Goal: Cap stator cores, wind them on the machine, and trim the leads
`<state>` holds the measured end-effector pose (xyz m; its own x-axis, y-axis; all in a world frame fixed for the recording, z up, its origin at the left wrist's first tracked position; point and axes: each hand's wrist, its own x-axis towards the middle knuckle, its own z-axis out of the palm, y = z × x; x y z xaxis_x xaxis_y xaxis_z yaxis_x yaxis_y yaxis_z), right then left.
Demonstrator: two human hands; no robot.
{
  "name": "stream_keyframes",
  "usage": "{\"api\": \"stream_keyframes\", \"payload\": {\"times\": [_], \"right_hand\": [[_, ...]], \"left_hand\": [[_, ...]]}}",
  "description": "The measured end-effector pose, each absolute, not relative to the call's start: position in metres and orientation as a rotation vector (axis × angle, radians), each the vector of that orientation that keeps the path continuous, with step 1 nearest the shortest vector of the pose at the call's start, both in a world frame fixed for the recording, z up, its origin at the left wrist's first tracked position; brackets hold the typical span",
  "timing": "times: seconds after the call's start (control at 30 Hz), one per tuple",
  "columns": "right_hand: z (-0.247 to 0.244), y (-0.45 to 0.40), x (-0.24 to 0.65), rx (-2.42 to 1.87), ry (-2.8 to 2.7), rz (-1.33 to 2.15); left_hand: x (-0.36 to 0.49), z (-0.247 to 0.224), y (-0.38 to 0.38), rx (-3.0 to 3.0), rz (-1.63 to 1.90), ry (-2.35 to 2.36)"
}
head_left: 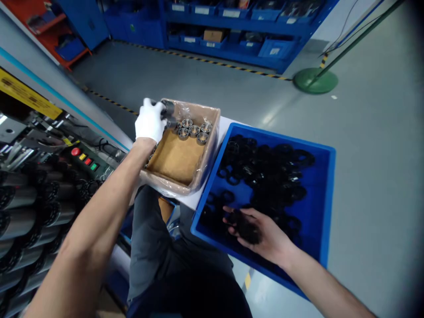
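My left hand (150,121), in a white glove, is closed around dark metal cylindrical parts (168,107) at the far left corner of a cardboard box (215,132). The box is lined with clear plastic. Several ring-shaped metal bearings (194,130) stand on its brown cardboard floor near the far side. My right hand (265,236) is bare and palm up over the near part of a blue bin (331,185). Its fingers curl around a clump of black rings (247,229); the exact number is hidden. Many loose black rings (278,172) lie heaped in the bin.
Rows of metal cylinders (20,223) stand at the left beside a machine with a button panel (85,159). Blue shelves (225,22) with bins are at the back. A green round stand base (316,80) rests on the grey floor at the right.
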<state>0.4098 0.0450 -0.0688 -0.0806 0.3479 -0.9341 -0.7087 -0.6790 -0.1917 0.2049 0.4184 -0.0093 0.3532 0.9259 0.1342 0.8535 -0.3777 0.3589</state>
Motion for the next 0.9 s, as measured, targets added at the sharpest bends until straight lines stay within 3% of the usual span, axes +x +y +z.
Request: {"api": "stream_keyframes", "payload": {"times": [0.1, 0.2, 0.33, 0.53, 0.67, 0.73, 0.9], "right_hand": [[-0.06, 0.045, 0.408, -1.405, 0.407, 1.876], [-0.056, 0.042, 0.403, -1.388, 0.363, 1.859], [-0.058, 0.039, 0.395, -1.403, 0.259, 1.748], [-0.048, 0.042, 0.364, -1.367, -0.097, 1.559], [-0.016, 0.032, 0.32, -1.363, -0.408, 1.546], [0.005, 0.026, 0.297, -1.366, -0.725, 1.475], [0.045, 0.023, 0.25, -1.244, -1.651, 0.9]], "left_hand": [[0.188, 0.007, 0.361, 1.61, 0.934, 1.228], [0.167, 0.029, 0.289, 1.13, 0.835, 0.934], [0.129, 0.037, 0.199, 0.93, 0.696, 0.96], [0.073, -0.019, 0.1, 0.744, 0.927, 0.906], [0.053, -0.026, 0.061, 0.562, 0.938, 0.827], [0.05, -0.019, 0.049, 0.496, 0.919, 0.807], [0.042, -0.011, 0.032, 0.7, 1.022, 0.9]]}}
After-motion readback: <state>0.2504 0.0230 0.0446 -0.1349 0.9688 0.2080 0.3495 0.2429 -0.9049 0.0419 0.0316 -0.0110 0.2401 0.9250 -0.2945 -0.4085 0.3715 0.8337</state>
